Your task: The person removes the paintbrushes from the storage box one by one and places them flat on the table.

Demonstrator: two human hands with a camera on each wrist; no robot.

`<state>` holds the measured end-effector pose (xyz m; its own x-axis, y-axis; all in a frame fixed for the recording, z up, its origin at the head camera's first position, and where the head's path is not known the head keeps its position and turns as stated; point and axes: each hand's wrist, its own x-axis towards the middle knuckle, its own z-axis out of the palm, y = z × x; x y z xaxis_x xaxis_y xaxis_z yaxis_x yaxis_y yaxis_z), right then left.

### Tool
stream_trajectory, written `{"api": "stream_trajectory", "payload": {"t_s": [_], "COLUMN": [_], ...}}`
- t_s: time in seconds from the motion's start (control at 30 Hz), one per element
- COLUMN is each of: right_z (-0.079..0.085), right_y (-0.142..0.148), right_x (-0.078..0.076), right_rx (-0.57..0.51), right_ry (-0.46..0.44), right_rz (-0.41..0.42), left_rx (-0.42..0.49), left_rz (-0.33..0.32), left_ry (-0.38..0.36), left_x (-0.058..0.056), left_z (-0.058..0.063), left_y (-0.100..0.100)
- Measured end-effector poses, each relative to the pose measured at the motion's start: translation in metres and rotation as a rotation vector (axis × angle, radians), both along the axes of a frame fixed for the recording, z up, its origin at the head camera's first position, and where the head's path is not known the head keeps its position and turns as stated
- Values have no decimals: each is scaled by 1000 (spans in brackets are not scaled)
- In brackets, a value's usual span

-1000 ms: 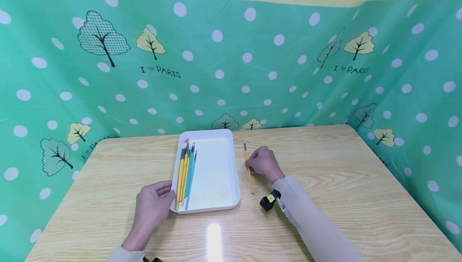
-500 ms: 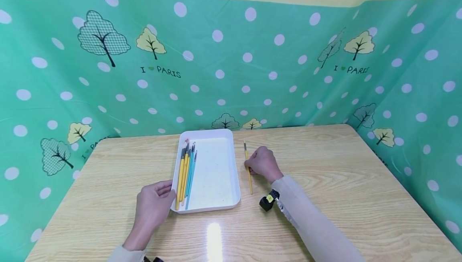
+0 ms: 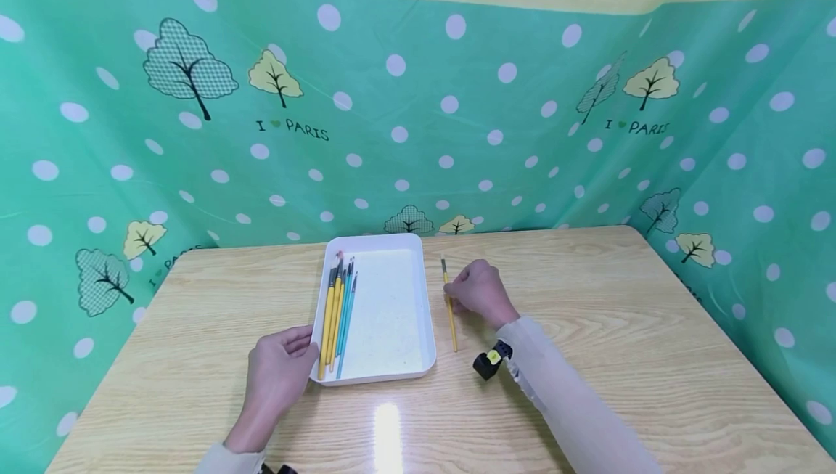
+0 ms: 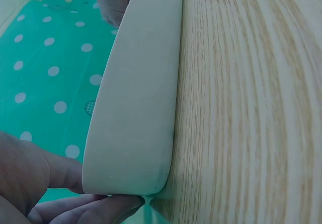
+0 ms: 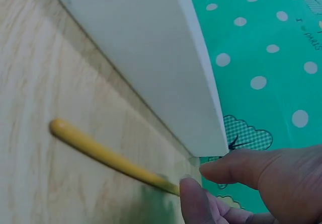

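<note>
your left hand (image 3: 277, 372) is clamped on the near-left corner of a shallow, white, rectangular tray with rounded corners (image 3: 388, 307), thumb at the rim, fingers against the outside. tray sits flat, just to the right of that hand and stretching away from it.

inside the tray, just beyond your left thumb: a cluster of slim paintbrushes with yellow and light-blue handles (image 3: 336, 314), lying lengthwise along the side nearest that hand, bristles pointing away from you. some lie against each other; white floor shows to their right.

your right hand (image 3: 483, 292) is beyond the tray's right side, low over the loose brush, a single thin yellow-handled paintbrush with dark bristles (image 3: 452, 325). right-wrist view shows your thumb and forefinger tips a little apart, the handle passing behind the forefinger; cannot tell whether skin touches it. this brush lies on the table, between your right hand and the tray, bristle end ahead of the fingers, handle end back towards you.

under both hands: a pale wood-grain table (image 3: 588, 300). at your right wrist, a small black device (image 3: 486, 365) below a light beige sleeve (image 3: 575, 394). ahead of both hands hangs a green cloth with white dots and printed trees (image 3: 457, 60).
</note>
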<state>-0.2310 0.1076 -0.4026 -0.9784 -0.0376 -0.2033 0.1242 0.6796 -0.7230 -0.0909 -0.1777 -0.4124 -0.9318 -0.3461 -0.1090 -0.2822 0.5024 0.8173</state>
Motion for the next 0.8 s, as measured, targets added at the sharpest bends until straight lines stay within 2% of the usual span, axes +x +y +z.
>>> {"api": "stream_trajectory", "payload": {"t_s": [0.57, 0.8], "right_z": [34, 39], "right_y": [-23, -42], "right_x": [3, 7], "right_rx": [-65, -92], "right_ry": [-3, 0], "right_rz": [59, 122], "left_rx": [5, 9], "left_rz": [10, -3], "left_ry": [-29, -15], "left_x": [1, 0], "left_z": [2, 3], "left_y": [0, -1]}}
